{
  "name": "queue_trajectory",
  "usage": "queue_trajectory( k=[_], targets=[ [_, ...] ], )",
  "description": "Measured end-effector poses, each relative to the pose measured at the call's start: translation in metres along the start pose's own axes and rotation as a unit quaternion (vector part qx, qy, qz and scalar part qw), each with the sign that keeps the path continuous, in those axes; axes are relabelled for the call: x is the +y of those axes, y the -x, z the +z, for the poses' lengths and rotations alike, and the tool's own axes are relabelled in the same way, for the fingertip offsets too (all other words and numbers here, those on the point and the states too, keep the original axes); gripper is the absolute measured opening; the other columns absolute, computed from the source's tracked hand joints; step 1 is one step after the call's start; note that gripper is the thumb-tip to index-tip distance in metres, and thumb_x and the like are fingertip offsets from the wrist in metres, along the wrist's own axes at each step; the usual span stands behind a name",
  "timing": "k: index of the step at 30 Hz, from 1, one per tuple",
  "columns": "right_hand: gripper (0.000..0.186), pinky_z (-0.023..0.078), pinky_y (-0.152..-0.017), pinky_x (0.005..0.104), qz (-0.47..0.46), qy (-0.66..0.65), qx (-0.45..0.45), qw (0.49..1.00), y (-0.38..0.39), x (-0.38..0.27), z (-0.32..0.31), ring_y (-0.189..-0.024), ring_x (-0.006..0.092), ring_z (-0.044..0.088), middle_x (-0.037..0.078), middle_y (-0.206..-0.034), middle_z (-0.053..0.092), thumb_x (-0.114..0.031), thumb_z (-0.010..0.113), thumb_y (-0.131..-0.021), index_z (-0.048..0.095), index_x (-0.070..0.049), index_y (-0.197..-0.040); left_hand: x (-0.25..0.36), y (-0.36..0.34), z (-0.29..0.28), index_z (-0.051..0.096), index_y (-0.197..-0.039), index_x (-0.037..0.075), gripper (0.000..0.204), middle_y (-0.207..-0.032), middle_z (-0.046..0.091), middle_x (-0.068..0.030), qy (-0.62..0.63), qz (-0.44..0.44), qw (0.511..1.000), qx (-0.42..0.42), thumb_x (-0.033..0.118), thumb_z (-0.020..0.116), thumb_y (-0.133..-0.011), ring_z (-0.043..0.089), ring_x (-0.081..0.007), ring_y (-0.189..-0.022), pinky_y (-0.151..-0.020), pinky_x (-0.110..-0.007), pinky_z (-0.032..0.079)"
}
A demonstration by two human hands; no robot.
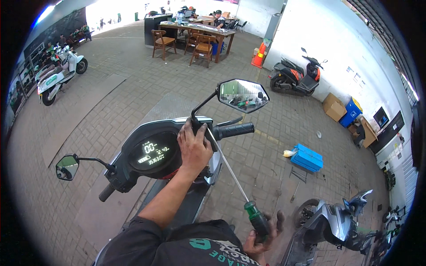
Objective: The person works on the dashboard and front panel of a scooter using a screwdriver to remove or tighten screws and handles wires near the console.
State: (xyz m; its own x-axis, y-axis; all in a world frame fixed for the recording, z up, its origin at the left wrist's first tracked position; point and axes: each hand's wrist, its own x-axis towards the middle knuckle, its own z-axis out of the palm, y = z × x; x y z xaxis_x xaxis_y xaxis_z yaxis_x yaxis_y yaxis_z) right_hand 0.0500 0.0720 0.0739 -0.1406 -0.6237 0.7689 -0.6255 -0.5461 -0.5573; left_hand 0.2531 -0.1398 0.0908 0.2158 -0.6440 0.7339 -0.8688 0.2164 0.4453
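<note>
A scooter's handlebar with a lit digital dashboard point(153, 150) is in front of me. My left hand point(194, 148) reaches across to its right side, its fingers curled over the black switch housing point(209, 122) beneath the right mirror's stem. In my right hand point(262, 237), low in the view, is the green and black handle of a long screwdriver point(235, 184). Its shaft slants up to the left, and the tip ends by my left fingers, where they partly hide it. The right mirror point(244, 95) and right grip point(235, 130) are just beyond that hand.
To the right lie a blue toolbox point(307, 157) and a parked silver scooter point(335, 221). A black and orange scooter point(297, 75) stands by the white wall, near a traffic cone point(258, 55) and a cardboard box point(333, 106). Farther off are a white scooter point(62, 77) and a wooden table point(199, 29) where a person sits.
</note>
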Motion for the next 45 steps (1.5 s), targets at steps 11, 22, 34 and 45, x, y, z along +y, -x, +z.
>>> queue_trajectory(
  k=[11,22,34,45],
  targets=[
    [0.064,0.049,-0.051,0.0266,0.484,-0.319,-0.206,0.788,-0.06,-0.004,-0.027,-0.071,0.0221,0.061,0.017,-0.096,0.059,-0.018,0.07,-0.07,0.041,0.008,-0.121,0.012,-0.013,-0.001,0.056,-0.102,0.002,0.033,-0.119,0.04,-0.0217,0.004,-0.076,0.997,-0.03,0.01,0.051,-0.07,0.036,-0.0366,-0.113,-0.096,-0.047,0.027],
    [0.05,0.046,-0.073,0.029,0.184,0.021,-0.275,0.943,-0.033,-0.036,-0.063,-0.082,0.0239,0.061,0.016,-0.09,0.062,-0.008,0.072,-0.057,0.059,0.0,-0.105,0.023,0.016,-0.036,0.055,-0.086,-0.002,0.019,-0.093,0.056,-0.0172,0.281,-0.243,0.928,0.021,0.017,0.058,-0.079,0.053,-0.0252,-0.088,-0.079,-0.035,0.04],
    [0.042,0.046,-0.077,0.035,0.338,-0.025,-0.464,0.819,0.104,-0.046,-0.056,-0.089,0.0314,0.057,0.014,-0.099,0.059,-0.025,0.066,-0.072,0.058,-0.016,-0.111,-0.122,0.265,-0.065,0.052,-0.091,-0.004,0.016,-0.083,0.055,-0.0085,0.31,-0.586,0.74,-0.115,0.002,0.055,-0.076,0.054,-0.0162,-0.07,-0.062,-0.029,0.044],
    [0.038,0.044,-0.081,0.0336,0.489,-0.018,-0.375,0.787,0.149,-0.002,-0.105,-0.091,0.0299,0.056,0.015,-0.1,0.057,-0.011,0.062,-0.074,0.056,-0.004,-0.11,-0.139,0.304,-0.063,0.057,-0.084,-0.005,0.01,-0.073,0.059,-0.0101,0.216,-0.619,0.728,-0.2,-0.001,0.056,-0.076,0.057,-0.0169,-0.06,-0.051,-0.028,0.046]
  ],
)
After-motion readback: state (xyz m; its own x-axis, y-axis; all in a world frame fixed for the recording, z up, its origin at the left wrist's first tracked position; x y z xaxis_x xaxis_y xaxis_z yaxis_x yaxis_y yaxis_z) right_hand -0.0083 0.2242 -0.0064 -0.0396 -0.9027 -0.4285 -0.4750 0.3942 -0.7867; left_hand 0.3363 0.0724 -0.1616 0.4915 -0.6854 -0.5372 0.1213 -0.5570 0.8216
